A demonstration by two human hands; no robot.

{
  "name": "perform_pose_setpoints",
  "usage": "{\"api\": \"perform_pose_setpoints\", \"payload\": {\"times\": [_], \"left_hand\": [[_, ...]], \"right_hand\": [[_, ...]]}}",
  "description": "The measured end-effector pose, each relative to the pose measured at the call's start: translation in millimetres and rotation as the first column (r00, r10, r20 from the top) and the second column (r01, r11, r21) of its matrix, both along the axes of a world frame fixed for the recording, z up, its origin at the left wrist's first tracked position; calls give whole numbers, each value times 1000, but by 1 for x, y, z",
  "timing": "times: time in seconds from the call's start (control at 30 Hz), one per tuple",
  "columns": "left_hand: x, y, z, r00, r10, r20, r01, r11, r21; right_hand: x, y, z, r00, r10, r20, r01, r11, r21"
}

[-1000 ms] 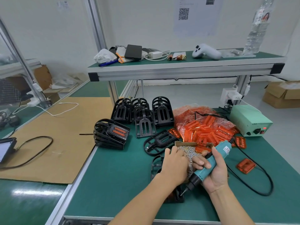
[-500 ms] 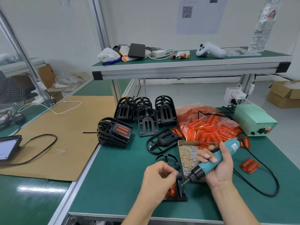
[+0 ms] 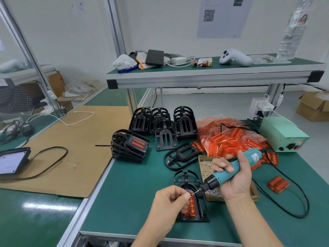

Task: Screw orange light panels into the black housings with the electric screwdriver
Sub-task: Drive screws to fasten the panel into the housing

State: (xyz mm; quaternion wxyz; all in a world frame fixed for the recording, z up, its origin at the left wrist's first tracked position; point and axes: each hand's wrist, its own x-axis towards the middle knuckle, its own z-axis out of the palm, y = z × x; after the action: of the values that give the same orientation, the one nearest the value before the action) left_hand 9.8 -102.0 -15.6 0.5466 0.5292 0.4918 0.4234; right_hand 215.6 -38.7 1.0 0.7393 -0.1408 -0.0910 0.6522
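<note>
Gripping the teal electric screwdriver (image 3: pixel 231 172) in a closed fist, the right hand (image 3: pixel 235 177) holds the tool tilted, bit pointing down and left toward the black housing (image 3: pixel 199 205) lying flat on the green bench (image 3: pixel 135 189) near its front edge. An orange light panel (image 3: pixel 191 205) sits inside that housing. The bit tip lies just above the panel's upper end, close to the left hand (image 3: pixel 170 202). The left hand's grip is together: thumb and forefinger are pinched at the bit tip, apparently on a small screw, though the item is too small to confirm. The remaining fingers are curled, and the hand partly covers the housing's left side.

A shallow cardboard tray of screws (image 3: pixel 206 166) sits just right of the housing, partly behind the right hand. A second empty housing (image 3: pixel 181 155) lies flat behind the worked one. Further back stand several upright housings (image 3: pixel 165 122), and to their left a stack of housings (image 3: pixel 128 145) with an orange panel showing on top. A clear bag of orange panels (image 3: pixel 229 138) lies at the right rear, with one loose panel (image 3: pixel 277 184) on the bench to the right. The screwdriver's black cable (image 3: pixel 302 202) loops across the bench on the right, near a pale green power unit (image 3: pixel 283 134) with a red light lit.
</note>
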Motion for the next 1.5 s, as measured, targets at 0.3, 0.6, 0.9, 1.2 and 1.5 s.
{"api": "perform_pose_setpoints", "payload": {"times": [0.3, 0.6, 0.9, 1.2, 1.5], "left_hand": [[15, -3, -5, 1000, 21, 3, -21, 1000, -9], [18, -8, -7, 993, 117, -30, -118, 993, -15], [19, -9, -5, 990, 123, -71, -123, 992, 2], [22, -14, -14, 966, 164, -201, -140, 982, 127], [12, -17, -20, 977, 132, -170, -96, 974, 204]], "right_hand": [[-4, -1, 2, 999, -14, 32, 14, 1000, -3], [-8, -2, 9, 998, -15, 63, 15, 1000, 4], [-14, -5, 14, 990, -25, 142, 21, 999, 31], [-25, -10, 29, 909, -93, 406, 44, 991, 129], [-30, -9, 47, 865, -45, 499, -15, 993, 116]]}}
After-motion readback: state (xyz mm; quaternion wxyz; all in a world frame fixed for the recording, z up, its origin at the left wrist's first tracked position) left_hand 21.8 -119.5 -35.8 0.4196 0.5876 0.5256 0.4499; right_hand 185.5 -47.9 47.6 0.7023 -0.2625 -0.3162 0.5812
